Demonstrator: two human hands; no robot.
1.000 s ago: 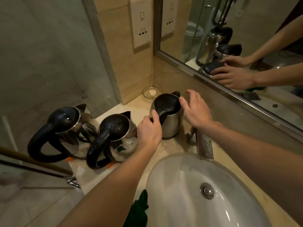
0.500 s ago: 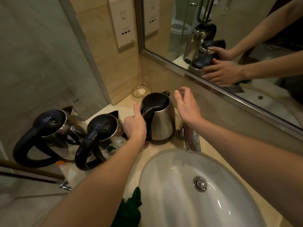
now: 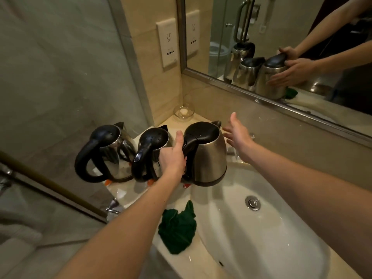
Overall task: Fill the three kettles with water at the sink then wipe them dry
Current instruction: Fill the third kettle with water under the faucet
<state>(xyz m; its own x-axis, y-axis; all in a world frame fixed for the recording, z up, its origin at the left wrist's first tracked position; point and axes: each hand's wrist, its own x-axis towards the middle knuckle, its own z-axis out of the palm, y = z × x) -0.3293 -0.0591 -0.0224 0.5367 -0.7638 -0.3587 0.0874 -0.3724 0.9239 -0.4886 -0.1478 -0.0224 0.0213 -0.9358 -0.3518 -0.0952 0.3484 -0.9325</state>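
Note:
Three steel kettles with black lids and handles are in a row at the counter's left. My left hand grips the black handle of the rightmost kettle, which hangs lifted over the left rim of the white sink, lid closed. The middle kettle and the left kettle stand on the counter. My right hand is open with fingers spread, just right of the held kettle's spout, not touching it. A crumpled green cloth lies on the counter in front of the sink.
A chrome tap sits behind the held kettle, mostly hidden. A small glass dish is in the back corner. Mirror runs along the back wall, with a wall socket and a glass shower screen on the left.
My left hand lifted the rightmost kettle off the counter and brought it over the sink's edge. My right hand opened wider beside the spout.

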